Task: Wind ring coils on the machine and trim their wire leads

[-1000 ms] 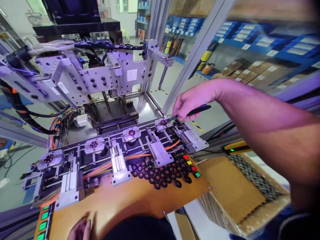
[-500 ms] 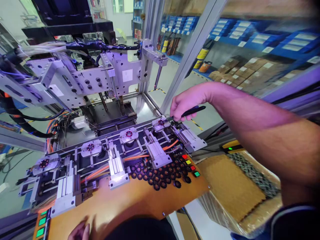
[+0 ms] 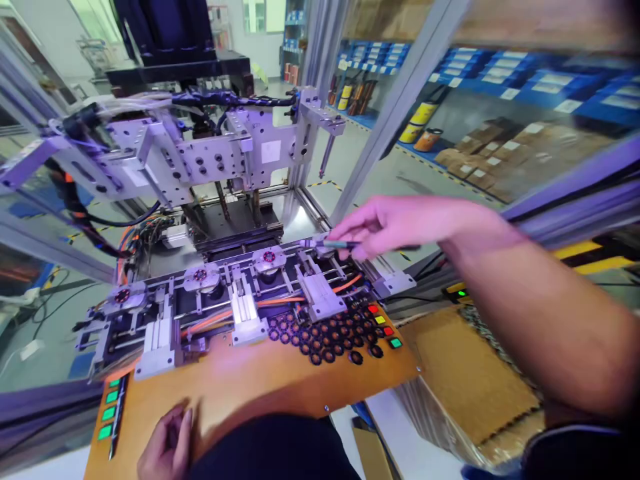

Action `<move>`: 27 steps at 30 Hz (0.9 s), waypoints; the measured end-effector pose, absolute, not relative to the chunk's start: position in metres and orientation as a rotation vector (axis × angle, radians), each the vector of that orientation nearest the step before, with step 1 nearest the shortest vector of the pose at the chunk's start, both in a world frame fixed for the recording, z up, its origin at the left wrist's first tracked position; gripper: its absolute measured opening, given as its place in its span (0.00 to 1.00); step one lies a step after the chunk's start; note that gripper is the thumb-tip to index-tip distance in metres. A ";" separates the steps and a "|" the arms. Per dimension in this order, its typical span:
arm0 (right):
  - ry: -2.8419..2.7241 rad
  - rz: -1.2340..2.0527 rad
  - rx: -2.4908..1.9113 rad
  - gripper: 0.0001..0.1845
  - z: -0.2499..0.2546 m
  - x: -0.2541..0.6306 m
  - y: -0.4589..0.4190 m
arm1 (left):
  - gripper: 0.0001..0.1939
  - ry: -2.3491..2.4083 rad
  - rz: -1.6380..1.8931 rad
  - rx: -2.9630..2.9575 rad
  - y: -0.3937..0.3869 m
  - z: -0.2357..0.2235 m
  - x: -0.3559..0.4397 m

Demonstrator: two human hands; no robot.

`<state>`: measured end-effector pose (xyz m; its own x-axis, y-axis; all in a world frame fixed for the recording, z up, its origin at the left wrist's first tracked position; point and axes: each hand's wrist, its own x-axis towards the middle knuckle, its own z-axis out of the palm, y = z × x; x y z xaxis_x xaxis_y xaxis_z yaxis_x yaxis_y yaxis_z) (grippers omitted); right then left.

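My right hand (image 3: 373,227) grips a slim dark pen-shaped tool (image 3: 367,245), slightly blurred by motion. The tool's tip points left over the rightmost metal fixture (image 3: 325,248), which fingers and tool partly cover. Along the same rail sit three more plates, each bearing a small round ring part with red marks: one at centre right (image 3: 269,257), one in the middle (image 3: 200,275) and one at the left (image 3: 123,295). At the bottom, my left hand (image 3: 167,440) rests by the orange board (image 3: 235,390), fingers loosely curled, thumb apart, nothing visible in it.
Many black rings (image 3: 325,339) lie on the board beside coloured buttons (image 3: 384,321). Green buttons and a pen (image 3: 118,417) are at the left edge. Behind stands a machine head (image 3: 220,153) with cables. A cardboard box (image 3: 465,373) stands at right, near a frame post (image 3: 390,120).
My right hand has shifted a little lower, bringing the tool flatter across the rightmost fixture. The view has turned left, so more of my left hand and the left buttons show.
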<state>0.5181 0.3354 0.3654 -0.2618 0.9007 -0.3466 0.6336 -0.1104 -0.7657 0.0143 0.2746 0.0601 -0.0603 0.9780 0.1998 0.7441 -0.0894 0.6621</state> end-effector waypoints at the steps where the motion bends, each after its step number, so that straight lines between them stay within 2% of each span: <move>1: -1.868 1.341 -1.566 0.27 0.357 0.502 0.321 | 0.22 1.823 0.880 1.888 0.275 0.065 0.017; 4: -1.781 1.499 -1.245 0.28 0.302 0.438 0.279 | 0.21 1.537 0.684 1.900 0.275 0.083 0.030; 7: -1.346 1.768 -1.070 0.28 0.218 0.364 0.251 | 0.19 1.297 0.567 1.865 0.270 0.100 0.051; 10: -1.304 1.688 -1.164 0.24 0.145 0.303 0.246 | 0.17 1.132 0.511 1.844 0.262 0.110 0.072; 13: -1.317 1.562 -1.313 0.28 0.106 0.274 0.254 | 0.17 1.100 0.519 1.822 0.255 0.108 0.085; 15: -1.357 1.404 -1.446 0.29 0.097 0.273 0.258 | 0.18 1.120 0.538 1.811 0.252 0.103 0.088; 21: -1.631 0.830 -1.659 0.16 0.098 0.303 0.248 | 0.17 1.206 0.617 1.875 0.247 0.100 0.072; 24: -1.791 0.713 -1.605 0.16 0.116 0.322 0.233 | 0.15 1.335 0.699 1.967 0.256 0.125 0.037; 27: -2.053 0.553 -1.407 0.15 0.161 0.344 0.237 | 0.17 1.484 0.765 2.111 0.289 0.170 -0.004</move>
<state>0.3440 0.2365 0.1613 -0.2729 0.9341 0.2301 0.6921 0.3567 -0.6275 -0.0035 0.2886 0.1703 0.2688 0.9454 0.1840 0.6981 -0.3229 0.6390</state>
